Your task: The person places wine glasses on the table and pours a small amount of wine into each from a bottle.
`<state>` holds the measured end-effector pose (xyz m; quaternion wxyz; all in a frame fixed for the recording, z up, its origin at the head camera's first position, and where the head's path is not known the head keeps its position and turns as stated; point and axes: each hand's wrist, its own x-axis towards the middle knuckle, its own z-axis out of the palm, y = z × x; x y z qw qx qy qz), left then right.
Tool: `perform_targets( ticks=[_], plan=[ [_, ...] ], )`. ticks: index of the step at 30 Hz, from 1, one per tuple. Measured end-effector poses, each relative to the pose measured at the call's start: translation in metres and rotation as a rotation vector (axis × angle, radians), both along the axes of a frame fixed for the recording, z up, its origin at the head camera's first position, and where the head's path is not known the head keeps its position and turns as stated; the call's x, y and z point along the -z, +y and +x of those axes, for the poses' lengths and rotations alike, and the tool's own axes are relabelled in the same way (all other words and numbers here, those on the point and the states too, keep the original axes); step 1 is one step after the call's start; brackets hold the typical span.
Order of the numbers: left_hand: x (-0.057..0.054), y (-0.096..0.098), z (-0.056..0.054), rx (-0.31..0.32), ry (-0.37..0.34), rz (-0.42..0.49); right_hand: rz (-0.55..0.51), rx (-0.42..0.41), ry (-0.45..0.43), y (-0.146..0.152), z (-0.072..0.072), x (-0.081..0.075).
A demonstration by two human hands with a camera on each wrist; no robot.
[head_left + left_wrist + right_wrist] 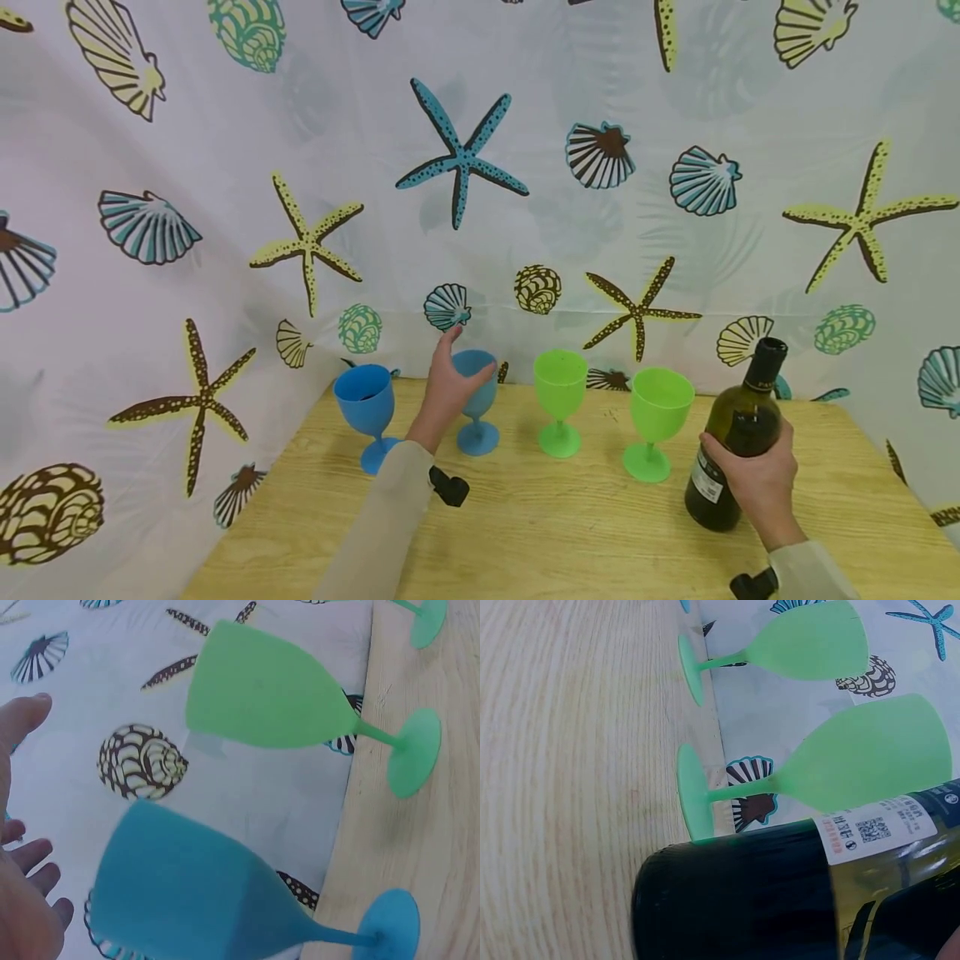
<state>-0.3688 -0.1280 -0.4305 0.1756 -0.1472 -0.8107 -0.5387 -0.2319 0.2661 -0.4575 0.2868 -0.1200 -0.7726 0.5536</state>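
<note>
My right hand point(761, 477) grips a dark green wine bottle point(742, 421) around its body, at the right of the table. The bottle leans slightly, neck toward the right; whether its base touches the table I cannot tell. Its white label point(874, 829) shows in the right wrist view. My left hand point(448, 385), thumb and fingers spread apart, is raised beside a lighter blue goblet point(480, 400) and partly covers it in the head view. In the left wrist view a gap shows between the fingers and that goblet. A darker blue goblet point(367, 400) stands left of this hand.
Two green goblets, one near the middle point(561, 387) and one nearer the bottle point(660, 408), stand upright between the hands. They share a wooden table point(555, 533) with the blue ones. Behind hangs a white cloth point(517, 242) printed with shells and starfish.
</note>
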Motion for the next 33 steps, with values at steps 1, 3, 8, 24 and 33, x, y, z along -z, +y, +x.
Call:
perform_targets(
  ticks=[1, 3, 8, 24, 33],
  plan=[
    [-0.010, 0.006, 0.009, 0.014, 0.001, -0.015, 0.001, 0.001, 0.000, 0.000, 0.000, 0.000],
    [-0.032, 0.018, 0.028, 0.055, -0.050, -0.054, 0.006, 0.004, -0.001, 0.001, 0.000, 0.000],
    [-0.040, 0.042, 0.037, 0.120, -0.085, -0.188, 0.011, 0.006, 0.000, 0.001, -0.001, -0.001],
    [-0.010, 0.086, 0.025, 0.182, -0.124, -0.289, 0.005, -0.013, 0.003, 0.001, 0.000, 0.001],
    [-0.002, 0.094, 0.013, 0.156, -0.155, -0.251, 0.002, 0.000, -0.005, 0.002, -0.001, 0.001]
  ],
)
